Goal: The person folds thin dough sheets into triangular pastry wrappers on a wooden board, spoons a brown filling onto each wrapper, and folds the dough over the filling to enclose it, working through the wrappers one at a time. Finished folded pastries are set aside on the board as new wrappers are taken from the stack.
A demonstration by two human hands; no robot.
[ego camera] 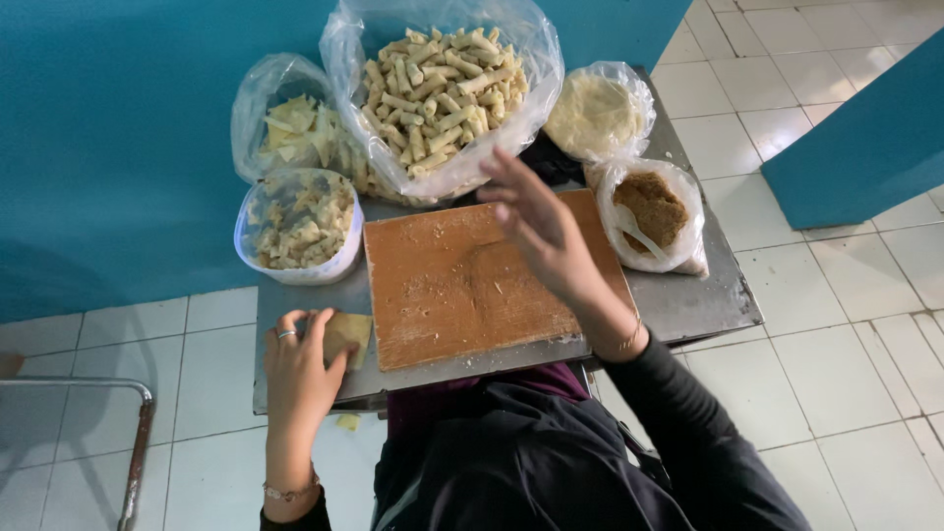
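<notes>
My left hand (298,372) rests at the near left corner of the metal table (703,300), fingers on a small pale square of dough (350,334). My right hand (539,228) hovers open above the far edge of the brown wooden board (442,295), fingers spread toward the big clear bag of rolled pastries (440,87). The board carries crumbs and nothing else.
A clear tub of pastry scraps (297,226) and a bag of pale wrapper pieces (285,123) sit at the left. A bag of round dough sheets (595,113) and a bag of brown filling with a spoon (651,211) sit at the right. A metal frame (138,442) stands on the floor.
</notes>
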